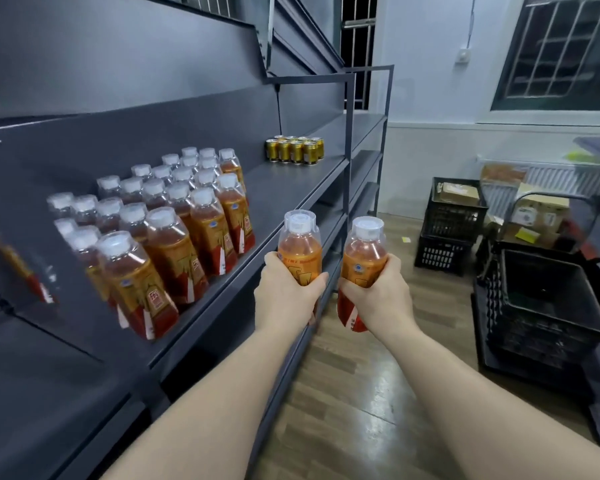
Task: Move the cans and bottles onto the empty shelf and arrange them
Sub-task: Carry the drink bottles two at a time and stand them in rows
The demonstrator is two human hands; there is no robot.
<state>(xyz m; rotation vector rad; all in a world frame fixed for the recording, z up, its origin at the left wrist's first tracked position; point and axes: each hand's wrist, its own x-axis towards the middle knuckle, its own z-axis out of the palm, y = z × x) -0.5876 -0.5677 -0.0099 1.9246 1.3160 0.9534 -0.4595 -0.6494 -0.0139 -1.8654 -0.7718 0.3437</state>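
My left hand (pixel 286 292) grips an orange tea bottle (pixel 300 244) with a white cap, held upright just off the front edge of the dark grey shelf (pixel 284 188). My right hand (pixel 378 292) grips a second, matching bottle (pixel 363 247) beside it, over the floor. On the shelf to the left stand several rows of the same bottles (pixel 174 223). Farther along the shelf sits a small cluster of gold cans (pixel 295 148).
Black plastic crates (pixel 447 226) are stacked on the wooden floor at the right, with cardboard boxes (pixel 534 209) behind them. A black basket (pixel 548 306) stands at the near right. Lower shelves run beneath the one with the bottles.
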